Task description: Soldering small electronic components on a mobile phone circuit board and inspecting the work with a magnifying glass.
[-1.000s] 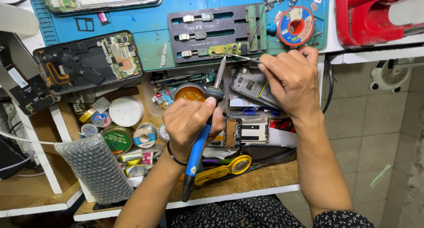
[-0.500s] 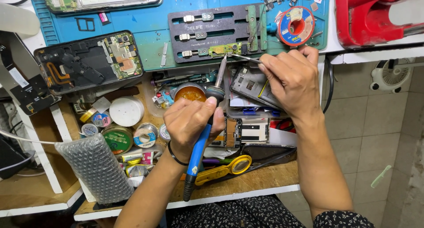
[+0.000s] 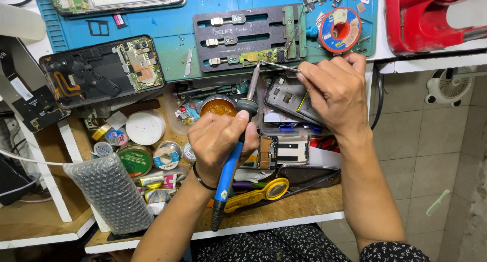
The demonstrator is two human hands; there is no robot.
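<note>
While the tip of the blue-handled soldering iron (image 3: 234,155) rests at the small green circuit board (image 3: 252,57) clamped in the dark metal holder (image 3: 243,36) near the blue mat's (image 3: 172,33) front edge, soldering looks under way (not finished). Left hand (image 3: 218,140) fingers wrap the handle; right hand (image 3: 337,92) pinches thin metal tweezers (image 3: 281,66) beside it.

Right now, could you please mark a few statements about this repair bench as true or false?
1. The left hand holds a blue-handled soldering iron. True.
2. The right hand holds a screwdriver. False: it pinches thin tweezers.
3. The iron's tip points at the dark clamp fixture on the blue mat. True.
4. The solder spool lies beside the bubble wrap. False: it lies on the mat, above the right hand.
</note>
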